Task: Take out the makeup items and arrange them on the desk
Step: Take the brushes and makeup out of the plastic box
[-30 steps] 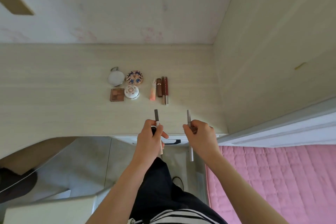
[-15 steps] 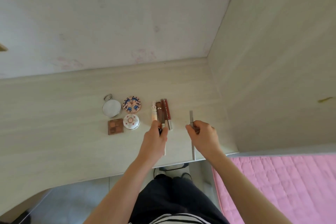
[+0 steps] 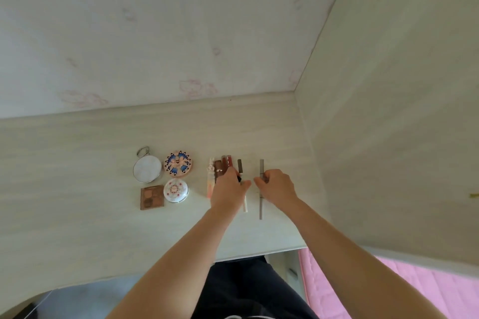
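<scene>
On the pale wood-grain table [image 3: 77, 189], the left hand [image 3: 228, 189] pinches a slim cream-and-grey pencil [image 3: 244, 202] beside the lip sticks (partly hidden), while the right hand [image 3: 278, 185] pinches a thin grey-brown pencil [image 3: 261, 204] lying just right of it.

Wall [image 3: 155, 33]: pale, faint pink flower prints, rising behind the table's far edge.
Side panel [image 3: 401, 111]: light wood, standing along the right edge.
Pink quilt [image 3: 388, 292]: lying below the near right corner.
Floor [image 3: 90, 298]: grey, showing beneath the near edge.
</scene>
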Demonstrator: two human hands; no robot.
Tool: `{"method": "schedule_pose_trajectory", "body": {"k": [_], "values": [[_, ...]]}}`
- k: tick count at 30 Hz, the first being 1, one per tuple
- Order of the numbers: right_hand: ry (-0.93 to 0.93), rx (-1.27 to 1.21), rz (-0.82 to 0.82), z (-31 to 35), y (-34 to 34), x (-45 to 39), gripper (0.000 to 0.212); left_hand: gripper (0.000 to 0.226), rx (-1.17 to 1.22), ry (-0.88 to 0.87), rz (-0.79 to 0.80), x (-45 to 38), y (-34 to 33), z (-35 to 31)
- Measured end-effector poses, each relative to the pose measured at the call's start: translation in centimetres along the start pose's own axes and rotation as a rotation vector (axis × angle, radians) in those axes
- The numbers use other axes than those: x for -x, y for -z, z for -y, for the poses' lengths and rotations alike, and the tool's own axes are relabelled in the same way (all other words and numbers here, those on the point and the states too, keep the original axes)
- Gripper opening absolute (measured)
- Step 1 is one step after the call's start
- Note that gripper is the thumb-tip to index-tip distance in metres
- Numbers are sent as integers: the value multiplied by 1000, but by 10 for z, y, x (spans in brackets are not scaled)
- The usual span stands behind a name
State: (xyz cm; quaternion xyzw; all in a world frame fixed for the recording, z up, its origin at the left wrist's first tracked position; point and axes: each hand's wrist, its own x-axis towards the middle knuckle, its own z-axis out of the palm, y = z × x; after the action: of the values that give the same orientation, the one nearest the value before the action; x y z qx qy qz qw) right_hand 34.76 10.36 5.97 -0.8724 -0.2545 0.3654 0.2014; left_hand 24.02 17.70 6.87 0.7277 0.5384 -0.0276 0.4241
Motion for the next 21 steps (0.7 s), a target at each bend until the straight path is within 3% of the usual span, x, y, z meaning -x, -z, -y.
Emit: {"method": "schedule_pose_trajectory", "body": {"k": [11,21], "values": [[-13,65,59,-7,1,-36,22,37,-499,15,-56,-29,-14,-10],[-23,-32,86,4,-7,-45,11,38,-441,7,-74,-30,-12,1]]}}
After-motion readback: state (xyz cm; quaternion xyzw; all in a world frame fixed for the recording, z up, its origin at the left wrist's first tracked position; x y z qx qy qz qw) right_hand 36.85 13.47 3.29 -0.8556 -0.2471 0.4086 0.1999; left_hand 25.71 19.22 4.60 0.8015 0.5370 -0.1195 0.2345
